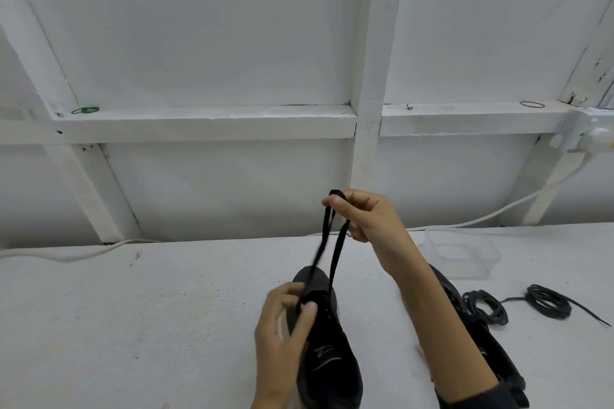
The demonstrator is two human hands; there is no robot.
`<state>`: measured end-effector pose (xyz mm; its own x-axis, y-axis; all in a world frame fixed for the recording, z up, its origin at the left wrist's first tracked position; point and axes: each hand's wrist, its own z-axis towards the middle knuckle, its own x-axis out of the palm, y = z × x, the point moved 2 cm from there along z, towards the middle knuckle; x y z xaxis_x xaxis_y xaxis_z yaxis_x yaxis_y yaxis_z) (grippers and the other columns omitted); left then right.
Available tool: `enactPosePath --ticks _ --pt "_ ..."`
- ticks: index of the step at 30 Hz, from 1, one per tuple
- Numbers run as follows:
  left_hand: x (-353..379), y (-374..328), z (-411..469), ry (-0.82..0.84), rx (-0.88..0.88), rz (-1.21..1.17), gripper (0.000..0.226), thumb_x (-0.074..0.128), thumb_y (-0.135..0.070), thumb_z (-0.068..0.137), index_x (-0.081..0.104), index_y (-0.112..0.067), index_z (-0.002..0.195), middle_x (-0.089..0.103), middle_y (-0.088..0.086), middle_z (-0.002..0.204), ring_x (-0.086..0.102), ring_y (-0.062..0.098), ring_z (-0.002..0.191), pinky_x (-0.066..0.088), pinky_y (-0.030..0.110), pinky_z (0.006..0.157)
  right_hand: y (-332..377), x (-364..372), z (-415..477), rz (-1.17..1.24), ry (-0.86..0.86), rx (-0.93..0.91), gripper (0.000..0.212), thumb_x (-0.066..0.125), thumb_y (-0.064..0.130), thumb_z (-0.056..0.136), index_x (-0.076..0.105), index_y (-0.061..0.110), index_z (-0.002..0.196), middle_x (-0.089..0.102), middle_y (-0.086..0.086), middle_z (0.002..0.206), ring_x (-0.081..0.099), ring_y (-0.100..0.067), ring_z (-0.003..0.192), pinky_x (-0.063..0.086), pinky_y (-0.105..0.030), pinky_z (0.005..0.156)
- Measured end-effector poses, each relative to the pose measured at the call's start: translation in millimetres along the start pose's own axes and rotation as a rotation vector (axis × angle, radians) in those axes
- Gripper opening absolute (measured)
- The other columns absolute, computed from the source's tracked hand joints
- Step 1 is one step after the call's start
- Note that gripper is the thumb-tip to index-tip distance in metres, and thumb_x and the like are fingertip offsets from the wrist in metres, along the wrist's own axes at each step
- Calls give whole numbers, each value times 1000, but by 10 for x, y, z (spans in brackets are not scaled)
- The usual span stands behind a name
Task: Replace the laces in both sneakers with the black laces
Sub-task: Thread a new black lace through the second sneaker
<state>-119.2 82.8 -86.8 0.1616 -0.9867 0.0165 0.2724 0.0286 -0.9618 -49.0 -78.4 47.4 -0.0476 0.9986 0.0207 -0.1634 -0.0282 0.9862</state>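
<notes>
- Sitting on the white table (133, 325), low in frame at about 6 o'clock, is the black sneaker (332, 365). Its toe is pointing to 12 o'clock, away from the person, with the heel at 6. The long axis is running 12–6, leaning slightly toward 11.
- Second sneaker (508, 375) is lying at the first one's 3 o'clock, mostly hidden under the right forearm, so I cannot tell which way it is facing.
- Right hand (368, 216) is hovering at the sneaker's 12 o'clock, fingers pinching the folded top of the lace (337, 249) and holding it up.
- Left hand (285, 319) is gripping the sneaker from its 9 o'clock side, fingers curling round the upper. The thumb is pressing at the throat where the lace is entering.
- Two lace strands are running taut from the throat up to the right hand.
- Step looks like drawing the lace through the eyelets; I cannot tell whether it is going in or coming out.
- Next move is probably calling for the left hand bracing the sneaker while the right is pulling along the 12 o'clock line, keeping both strands even.
- Plastic container (491, 262) is sitting at the sneaker's 2 o'clock.
- Coiled black laces (561, 310) are lying at its 3 o'clock, beyond the second sneaker, untouched.
</notes>
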Motion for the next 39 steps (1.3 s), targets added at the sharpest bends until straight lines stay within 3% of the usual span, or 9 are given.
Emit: enactPosePath --ticks 2,5,8,11,14,16,19,25,39 --pt "-129 -72 72 -196 -16 -91 6 71 -25 83 65 -25 82 68 -11 101 62 -1 97 46 11 86 -170 -170 42 -133 -91 24 26 69 26 88 71 0 88 37 8 53 24 -9 46 22 -20 48" --pt "-396 17 198 -435 -77 -94 20 60 1 91 57 -18 98 62 -9 109 57 -1 99 45 17 88 -504 -459 85 -538 -215 61 40 66 36 91 63 -2 77 40 0 58 35 -12 53 27 -28 55" --pt "-599 251 260 -497 -201 32 56 50 20 82 39 -19 120 43 -5 136 45 13 122 37 33 103 -828 -637 51 -1024 -163 336 28 64 35 90 55 11 77 55 -2 78 50 -20 71 32 -29 57" --pt "-641 381 259 -395 -136 303 70 48 30 68 49 -12 124 45 -5 137 35 17 133 27 35 110 -992 -576 -78 -1309 13 468 30 67 34 88 53 11 100 48 -5 114 53 -24 93 38 -30 66" --pt "-493 363 270 -111 -39 369 52 54 22 76 68 -22 99 59 -23 112 50 -1 115 34 18 101 -1066 -380 -130 -1179 27 276 35 68 32 88 60 16 118 46 2 123 53 -19 109 42 -31 76" --pt "-346 349 289 68 -57 367 36 57 7 89 70 -27 91 67 -22 96 60 -3 100 43 9 86 -1099 -210 -165 -1012 91 224 19 70 32 86 69 21 102 57 9 107 58 -14 96 49 -33 82" --pt "-152 400 332 252 -179 410 20 63 -15 92 70 -33 84 71 -20 81 65 -1 81 49 17 72 -1174 -58 -205 -930 185 289 14 72 35 83 68 28 72 66 10 76 63 -13 75 53 -32 77" --pt "-83 374 433 274 -181 601 7 76 -35 80 71 -32 78 70 -14 75 60 -3 69 45 8 61 -1224 -36 -242 -960 212 254 10 73 30 81 75 21 84 67 9 76 60 -7 72 46 -20 63" --pt "-85 426 388 288 -15 803 12 43 -29 101 45 -21 92 57 -8 71 52 11 61 44 27 61 -1362 -19 -331 -867 183 233 10 59 29 82 53 28 75 60 9 69 52 -6 63 40 -25 60"
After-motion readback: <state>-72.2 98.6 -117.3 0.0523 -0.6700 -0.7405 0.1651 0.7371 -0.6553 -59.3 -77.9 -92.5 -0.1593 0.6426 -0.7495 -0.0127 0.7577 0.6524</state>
